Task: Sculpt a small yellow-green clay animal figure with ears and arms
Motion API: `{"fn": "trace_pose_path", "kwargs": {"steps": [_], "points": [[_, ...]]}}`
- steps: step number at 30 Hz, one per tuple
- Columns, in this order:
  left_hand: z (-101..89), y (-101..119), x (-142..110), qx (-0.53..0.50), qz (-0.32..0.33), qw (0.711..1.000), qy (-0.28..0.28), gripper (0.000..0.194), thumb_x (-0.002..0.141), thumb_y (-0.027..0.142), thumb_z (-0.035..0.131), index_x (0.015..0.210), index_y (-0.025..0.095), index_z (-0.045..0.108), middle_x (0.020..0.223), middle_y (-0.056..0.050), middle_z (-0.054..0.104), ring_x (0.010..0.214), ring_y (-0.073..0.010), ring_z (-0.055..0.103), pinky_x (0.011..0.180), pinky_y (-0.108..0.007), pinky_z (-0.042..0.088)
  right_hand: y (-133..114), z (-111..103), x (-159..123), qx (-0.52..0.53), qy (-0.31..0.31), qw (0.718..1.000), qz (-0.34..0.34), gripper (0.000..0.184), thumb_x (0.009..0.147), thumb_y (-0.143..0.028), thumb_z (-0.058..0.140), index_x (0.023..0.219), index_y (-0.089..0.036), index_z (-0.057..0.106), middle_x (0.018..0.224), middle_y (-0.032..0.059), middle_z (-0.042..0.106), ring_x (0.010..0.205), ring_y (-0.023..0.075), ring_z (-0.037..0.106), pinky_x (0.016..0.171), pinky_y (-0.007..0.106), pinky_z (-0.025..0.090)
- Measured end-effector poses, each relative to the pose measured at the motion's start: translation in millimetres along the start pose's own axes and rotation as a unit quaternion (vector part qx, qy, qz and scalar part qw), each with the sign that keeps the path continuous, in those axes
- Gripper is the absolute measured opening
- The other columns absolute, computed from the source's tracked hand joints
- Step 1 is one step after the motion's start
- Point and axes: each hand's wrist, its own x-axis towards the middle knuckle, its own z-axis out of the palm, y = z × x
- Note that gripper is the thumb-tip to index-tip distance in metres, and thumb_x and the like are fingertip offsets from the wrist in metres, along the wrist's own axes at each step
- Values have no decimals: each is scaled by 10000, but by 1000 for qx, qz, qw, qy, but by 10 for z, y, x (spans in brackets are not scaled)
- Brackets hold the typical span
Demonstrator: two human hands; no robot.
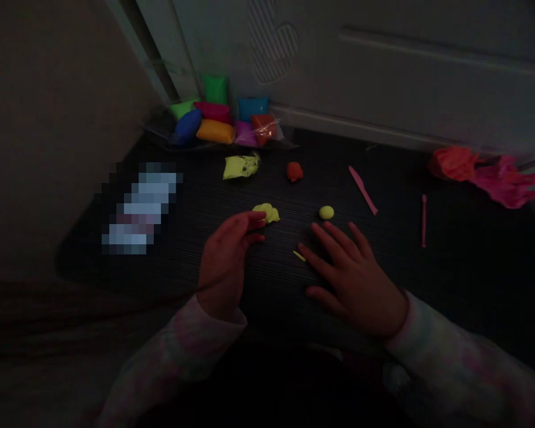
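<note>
- Currently the left hand (225,258) is half curled and empty, palm turned inward, with a gap between thumb and fingers.
- Just at its fingertips sits a flattened yellow lump (270,213); the fingers overlap its near edge, and whether they touch it I cannot tell.
- The right hand (356,282) is spread flat, palm down, fingers apart, gripping nothing.
- A thin yellow strip (299,255) lies on the bench (187,196) at the right hand's index fingertip; whether the finger presses on it is unclear.
- A small yellow ball (326,212) rests just beyond the right hand's middle fingers, apart from them.
- Farther out, between the two hands, is an orange-red lump (295,172).
- Beyond the left hand lies a torn yellow packet (236,168), its far end ragged.
- Behind that packet, well past the left hand, a clear bag (283,138) holds plump packets in green, blue, red, orange and purple.
- A pink knife (363,190) lies slantwise beyond the right hand, and a slim pink stick (424,220) lies farther to that hand's right.
- Well off to the right hand's far right is crumpled orange and pink material (503,181).
- To the left hand's left lies a blurred-out pale item (145,205), too pixelated to name.
- Pale patterned sleeves (446,351) reach both wrists.
</note>
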Motion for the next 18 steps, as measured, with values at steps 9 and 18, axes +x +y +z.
{"fn": "trace_pose_path", "kwargs": {"steps": [9,18], "points": [[1,5,-4,-9,0,1000,-6,156,708,256,504,727,162,628,833,-27,629,798,-140,561,636,-240,438,5,-2,1,-2,-9,1000,-6,563,774,-541,358,1246,-234,377,1364,144,267,1250,305,208,970,551,153],[-12,-12,8,-6,6,1000,-9,157,708,252,503,724,165,632,830,-26,628,792,-138,562,626,-235,440,10,1,0,3,-12,1000,-11,553,777,-520,377,1252,-238,367,1366,144,261,1245,312,213,959,548,178]]}}
